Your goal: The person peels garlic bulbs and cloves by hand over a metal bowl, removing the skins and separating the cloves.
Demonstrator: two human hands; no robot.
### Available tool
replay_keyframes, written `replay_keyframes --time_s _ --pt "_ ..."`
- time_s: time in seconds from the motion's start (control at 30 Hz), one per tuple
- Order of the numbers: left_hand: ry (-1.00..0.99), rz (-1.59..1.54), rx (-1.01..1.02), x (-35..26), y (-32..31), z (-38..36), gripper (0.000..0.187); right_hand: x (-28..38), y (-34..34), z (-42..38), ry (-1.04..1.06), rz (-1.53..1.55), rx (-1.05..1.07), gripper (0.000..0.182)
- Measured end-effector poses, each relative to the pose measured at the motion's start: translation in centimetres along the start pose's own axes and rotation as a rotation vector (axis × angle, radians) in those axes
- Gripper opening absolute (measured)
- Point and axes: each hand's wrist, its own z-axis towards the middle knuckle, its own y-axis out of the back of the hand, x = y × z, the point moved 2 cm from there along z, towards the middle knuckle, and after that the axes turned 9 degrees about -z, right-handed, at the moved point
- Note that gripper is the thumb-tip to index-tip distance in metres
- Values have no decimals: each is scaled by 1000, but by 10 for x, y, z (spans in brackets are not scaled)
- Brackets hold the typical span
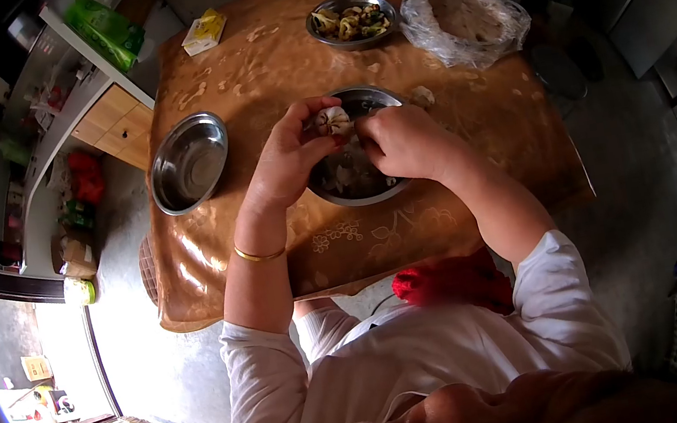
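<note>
Desk [266, 61] under a patterned brown cloth [219, 284]. Nearest: steel bowl [361, 201], with pale bits [345, 178] inside. Above it, left hand [290, 156]: grip closed around a garlic bulb [333, 121], apparently to steady it while leaving its segmented face exposed. Right hand [402, 140]: fingers curled inward just beside the bulb; cannot tell whether this grip pinches anything. Position over the bowl probably lets fragments drop inside. Pale lump [422, 97] sits just right of the bowl; second steel bowl [195, 167] stands off left, likely for easy reach. Farther: bowl [354, 45] of food pieces [360, 22], plastic-wrapped round item [468, 24] beside it, yellow-and-white packet [205, 29]; presumably set back to free working space.
</note>
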Motion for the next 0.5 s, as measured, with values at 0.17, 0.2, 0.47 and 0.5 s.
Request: replay_keyframes --time_s 0.17,0.2,0.47,0.5 --pt "-37 286 -32 5 0 2 44 -3 0 0 60 91 -176 11" --pt "-41 320 -27 5 0 2 44 -4 -1 0 75 109 -190 12" --pt "-141 583 -78 9 -1 3 44 -3 -2 1 105 193 -284 13" --pt "-136 596 -70 9 -2 3 45 -2 -1 1 110 188 -288 13"
